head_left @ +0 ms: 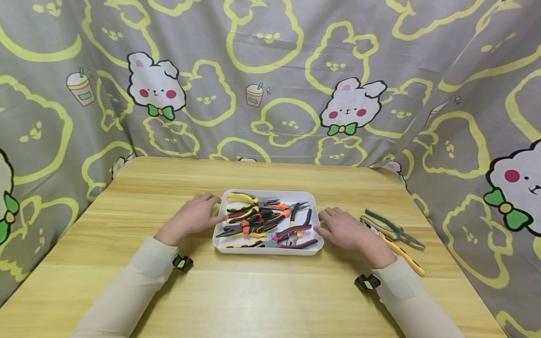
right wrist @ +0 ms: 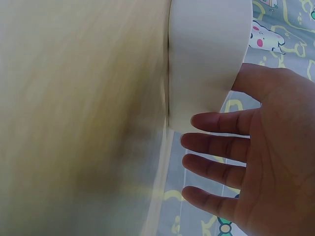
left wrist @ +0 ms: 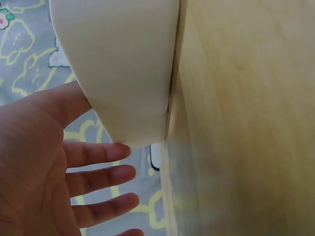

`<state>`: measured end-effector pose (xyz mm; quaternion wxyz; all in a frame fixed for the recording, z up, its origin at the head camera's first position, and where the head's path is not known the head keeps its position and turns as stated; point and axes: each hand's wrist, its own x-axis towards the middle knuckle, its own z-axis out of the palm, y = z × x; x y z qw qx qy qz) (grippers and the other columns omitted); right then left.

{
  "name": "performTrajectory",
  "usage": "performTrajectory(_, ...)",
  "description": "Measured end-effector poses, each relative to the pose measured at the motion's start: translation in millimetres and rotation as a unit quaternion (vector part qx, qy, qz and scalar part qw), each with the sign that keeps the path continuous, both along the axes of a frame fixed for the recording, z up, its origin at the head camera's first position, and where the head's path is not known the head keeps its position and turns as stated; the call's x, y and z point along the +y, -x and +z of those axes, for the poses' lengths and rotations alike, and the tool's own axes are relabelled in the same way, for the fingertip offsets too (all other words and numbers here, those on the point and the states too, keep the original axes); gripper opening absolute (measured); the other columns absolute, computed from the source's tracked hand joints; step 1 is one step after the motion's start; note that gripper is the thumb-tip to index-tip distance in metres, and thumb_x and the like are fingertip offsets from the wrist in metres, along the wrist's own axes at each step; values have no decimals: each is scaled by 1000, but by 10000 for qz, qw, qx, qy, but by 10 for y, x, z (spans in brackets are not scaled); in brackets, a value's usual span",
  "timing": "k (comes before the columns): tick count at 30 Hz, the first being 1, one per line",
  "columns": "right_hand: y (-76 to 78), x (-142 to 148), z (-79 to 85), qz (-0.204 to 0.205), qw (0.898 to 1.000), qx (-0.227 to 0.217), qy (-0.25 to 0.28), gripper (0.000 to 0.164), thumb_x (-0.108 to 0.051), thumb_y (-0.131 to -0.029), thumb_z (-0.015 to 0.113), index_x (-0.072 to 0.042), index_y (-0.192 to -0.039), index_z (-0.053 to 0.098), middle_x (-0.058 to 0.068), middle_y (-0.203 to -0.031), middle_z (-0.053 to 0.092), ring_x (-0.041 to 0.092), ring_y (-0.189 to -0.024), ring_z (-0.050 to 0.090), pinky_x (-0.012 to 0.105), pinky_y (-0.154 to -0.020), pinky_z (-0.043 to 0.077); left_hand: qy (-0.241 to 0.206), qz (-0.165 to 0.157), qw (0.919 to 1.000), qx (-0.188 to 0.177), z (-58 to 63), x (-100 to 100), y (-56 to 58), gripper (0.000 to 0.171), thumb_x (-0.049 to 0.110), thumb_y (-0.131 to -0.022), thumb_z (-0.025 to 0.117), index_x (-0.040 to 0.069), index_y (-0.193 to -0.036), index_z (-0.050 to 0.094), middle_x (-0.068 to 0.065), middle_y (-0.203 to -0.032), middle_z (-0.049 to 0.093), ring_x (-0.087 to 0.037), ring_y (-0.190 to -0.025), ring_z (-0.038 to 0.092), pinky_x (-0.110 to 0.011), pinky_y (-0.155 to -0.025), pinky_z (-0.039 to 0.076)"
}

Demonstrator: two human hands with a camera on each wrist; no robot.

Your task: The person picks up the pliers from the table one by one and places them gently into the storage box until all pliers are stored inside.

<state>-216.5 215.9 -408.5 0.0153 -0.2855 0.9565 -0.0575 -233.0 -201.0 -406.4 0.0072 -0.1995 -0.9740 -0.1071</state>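
A white rectangular tray [head_left: 270, 251] sits mid-table, filled with several pliers. Among them are yellow-handled pliers [head_left: 241, 198], orange-and-black needle-nose pliers [head_left: 249, 229] and magenta-and-black pliers [head_left: 296, 232]. My left hand [head_left: 194, 215] is at the tray's left end, its thumb reaching over the rim. In the left wrist view, its other fingers spread nearly straight, the index fingertip right at the tray's outer wall [left wrist: 123, 64]. My right hand [head_left: 343, 228] is at the opposite end. Its thumb also crosses the rim in the right wrist view, fingers extended beside the wall [right wrist: 211, 54].
Right of my right hand, green-handled pliers [head_left: 393, 228] and yellow-handled pliers [head_left: 405, 257] lie on the wooden table [head_left: 262, 295], partly overlapping. A grey curtain [head_left: 287, 56] with rabbit prints hangs behind the table and along both sides.
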Motion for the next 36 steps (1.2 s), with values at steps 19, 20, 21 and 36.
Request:
performTrajectory(19,-1,-2,28,-42,9999,-85,134,50,-53,-99,47,-8,-117,59,9,-111,60,31,-106,56,51,-92,44,10,-352,9993,-96,-25,-2,19,52,33,-95,60,-6,-128,52,-23,-128,53,-42,-121,47,-54,-101,37)
performTrajectory(20,1,7,25,-74,9998,-101,136,53,-55,-98,46,-8,-117,59,9,-112,60,31,-107,56,51,-92,44,56,-334,9994,-73,-24,4,21,52,34,-95,59,-6,-128,52,-23,-128,53,-42,-122,47,-55,-101,37)
performTrajectory(21,-1,15,28,-107,9998,-126,149,56,-58,-98,44,-8,-118,59,9,-113,60,31,-108,56,51,-93,43,91,-312,9995,-66,-23,10,25,53,35,-95,59,-5,-129,52,-22,-129,53,-43,-122,46,-56,-100,37)
performTrajectory(36,-92,261,85,-235,9994,-50,259,60,-61,-95,47,-6,-116,61,10,-110,61,32,-103,57,51,-89,45,649,-401,9966,305,17,21,53,58,44,-87,64,1,-125,57,-16,-128,54,-40,-123,43,-61,-96,35)
